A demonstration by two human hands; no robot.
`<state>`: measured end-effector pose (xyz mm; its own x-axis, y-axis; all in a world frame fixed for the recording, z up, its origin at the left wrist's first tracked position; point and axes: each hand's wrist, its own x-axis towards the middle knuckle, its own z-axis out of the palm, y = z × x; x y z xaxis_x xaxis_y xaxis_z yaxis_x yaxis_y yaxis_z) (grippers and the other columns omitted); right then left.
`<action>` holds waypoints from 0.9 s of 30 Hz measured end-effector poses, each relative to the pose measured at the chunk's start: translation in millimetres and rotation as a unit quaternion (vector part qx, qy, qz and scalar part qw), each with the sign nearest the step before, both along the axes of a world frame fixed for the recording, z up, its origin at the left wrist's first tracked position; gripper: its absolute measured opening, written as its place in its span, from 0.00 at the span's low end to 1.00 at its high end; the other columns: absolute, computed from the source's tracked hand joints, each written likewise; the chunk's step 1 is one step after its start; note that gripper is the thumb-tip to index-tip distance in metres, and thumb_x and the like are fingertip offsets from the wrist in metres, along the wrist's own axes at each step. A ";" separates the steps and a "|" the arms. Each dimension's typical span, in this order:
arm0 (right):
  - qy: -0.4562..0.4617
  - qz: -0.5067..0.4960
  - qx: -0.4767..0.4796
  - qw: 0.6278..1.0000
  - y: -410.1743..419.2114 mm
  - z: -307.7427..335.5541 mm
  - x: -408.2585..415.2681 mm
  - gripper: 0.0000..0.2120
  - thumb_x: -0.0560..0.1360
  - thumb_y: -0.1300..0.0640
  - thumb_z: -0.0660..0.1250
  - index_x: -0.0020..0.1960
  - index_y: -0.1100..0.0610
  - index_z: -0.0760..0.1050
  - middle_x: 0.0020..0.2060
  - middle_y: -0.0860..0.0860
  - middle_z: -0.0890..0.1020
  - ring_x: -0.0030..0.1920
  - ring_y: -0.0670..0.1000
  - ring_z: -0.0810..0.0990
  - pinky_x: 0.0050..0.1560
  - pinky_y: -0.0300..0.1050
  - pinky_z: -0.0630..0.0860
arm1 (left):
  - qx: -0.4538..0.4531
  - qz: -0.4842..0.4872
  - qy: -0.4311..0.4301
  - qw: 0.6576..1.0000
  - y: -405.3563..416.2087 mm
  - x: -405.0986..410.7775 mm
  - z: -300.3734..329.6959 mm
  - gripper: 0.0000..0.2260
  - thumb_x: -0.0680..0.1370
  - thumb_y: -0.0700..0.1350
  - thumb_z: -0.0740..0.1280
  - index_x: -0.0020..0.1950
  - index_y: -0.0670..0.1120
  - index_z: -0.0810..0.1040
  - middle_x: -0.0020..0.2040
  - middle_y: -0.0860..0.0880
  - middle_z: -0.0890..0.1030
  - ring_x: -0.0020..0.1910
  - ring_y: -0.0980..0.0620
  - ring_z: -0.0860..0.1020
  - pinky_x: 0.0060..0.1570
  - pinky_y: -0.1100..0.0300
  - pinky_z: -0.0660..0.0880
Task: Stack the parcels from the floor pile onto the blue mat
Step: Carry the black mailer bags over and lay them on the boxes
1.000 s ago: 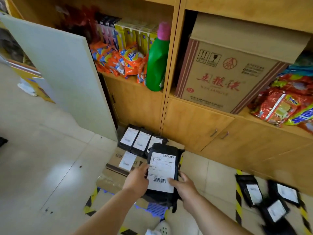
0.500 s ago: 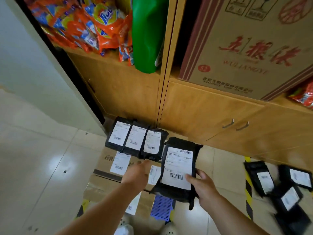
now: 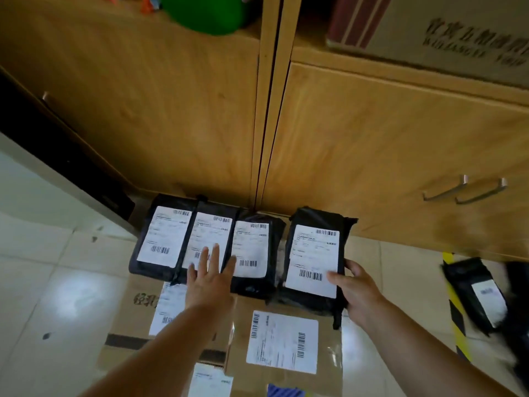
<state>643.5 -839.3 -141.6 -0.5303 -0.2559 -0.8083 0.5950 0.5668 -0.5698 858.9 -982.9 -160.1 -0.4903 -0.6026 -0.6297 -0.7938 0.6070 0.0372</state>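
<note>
Gripping a black labelled parcel (image 3: 313, 260) at its right edge, the right hand (image 3: 356, 293) sets it beside three others (image 3: 206, 243); the left hand (image 3: 210, 277) lies flat, fingers spread, on them.

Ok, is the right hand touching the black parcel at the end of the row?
Touching: head view shows the right hand gripping the rightmost black parcel, thumb on its label.

Both my forearms are bare right up to where the picture cuts them off; no sleeve or cuff shows on either. My left hand (image 3: 207, 282) wears no glove, ring or band that I can see. My right hand (image 3: 359, 290) is just as bare, and that wrist carries no watch or strap. My fingernails are short and plain.
</note>
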 end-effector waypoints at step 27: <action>0.427 0.435 0.171 0.774 -32.5 -112.8 30.6 0.39 0.77 0.54 0.64 0.77 0.47 0.41 0.77 0.53 0.41 0.77 0.54 0.40 0.74 0.46 0.52 | -0.020 -0.108 0.042 0.993 -32.2 0.1 -97.3 0.37 0.77 0.53 0.58 0.72 0.59 0.31 0.72 0.46 0.25 0.70 0.44 0.25 0.70 0.39 0.32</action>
